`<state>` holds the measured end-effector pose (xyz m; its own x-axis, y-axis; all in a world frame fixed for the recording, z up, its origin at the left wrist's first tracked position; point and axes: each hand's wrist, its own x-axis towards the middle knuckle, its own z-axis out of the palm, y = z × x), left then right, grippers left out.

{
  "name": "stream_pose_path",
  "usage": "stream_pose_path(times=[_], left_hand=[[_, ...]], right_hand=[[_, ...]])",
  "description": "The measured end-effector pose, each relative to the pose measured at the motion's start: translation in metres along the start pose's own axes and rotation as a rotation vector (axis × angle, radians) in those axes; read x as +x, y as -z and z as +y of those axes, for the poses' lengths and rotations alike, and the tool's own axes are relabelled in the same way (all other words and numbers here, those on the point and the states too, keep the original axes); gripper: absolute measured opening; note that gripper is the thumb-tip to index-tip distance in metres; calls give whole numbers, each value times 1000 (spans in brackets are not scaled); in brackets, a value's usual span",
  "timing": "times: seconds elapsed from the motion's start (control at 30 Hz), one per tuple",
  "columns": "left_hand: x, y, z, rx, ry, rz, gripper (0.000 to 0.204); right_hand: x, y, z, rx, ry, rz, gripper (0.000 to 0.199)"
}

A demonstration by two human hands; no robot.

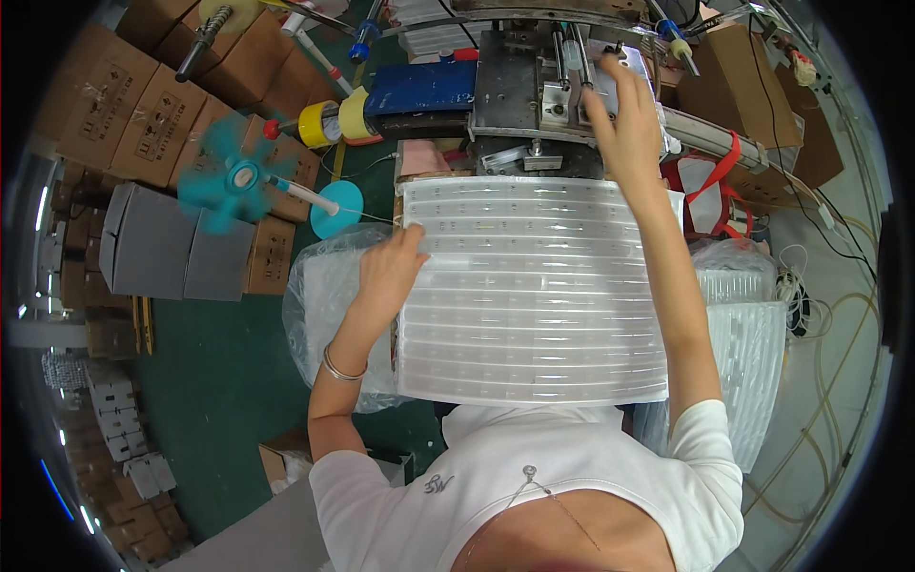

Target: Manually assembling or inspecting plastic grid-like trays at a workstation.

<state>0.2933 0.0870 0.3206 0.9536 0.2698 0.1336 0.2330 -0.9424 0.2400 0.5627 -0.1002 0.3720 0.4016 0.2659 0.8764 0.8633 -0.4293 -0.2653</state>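
Observation:
A broad white panel (534,315) with rows of clear, glossy strips lies in front of me. Small marks or parts, too small to name, show along its upper rows. My left hand (389,275) is at the panel's upper left edge, fingers bent and closed together over the end of a row. Whatever lies between those fingertips is hidden. Beyond the panel, my right hand (631,129) reaches to a metal bench machine (518,91). Its thumb and forefinger are spread apart beside the metal clamp block (557,103), and I see nothing held between them.
A turquoise fan (244,175) stands left of the machine, its blades blurred. Cardboard boxes (172,119) are stacked at the far left. Plastic-wrapped clear strips (739,357) lie at the right. Blue-ended air fittings (365,43) and cables hang around the machine.

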Motion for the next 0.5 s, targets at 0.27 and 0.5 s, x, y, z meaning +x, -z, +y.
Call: stream_pose_path(times=[0.27, 0.5], left_hand=[[-10, -13, -2, -172, -95, -65, 23], [-8, -34, 20, -248, -83, -47, 28]], right_hand=[[-133, 3, -93, 342, 182, -848, 34], [-125, 5, -96, 466, 52, -982, 24]])
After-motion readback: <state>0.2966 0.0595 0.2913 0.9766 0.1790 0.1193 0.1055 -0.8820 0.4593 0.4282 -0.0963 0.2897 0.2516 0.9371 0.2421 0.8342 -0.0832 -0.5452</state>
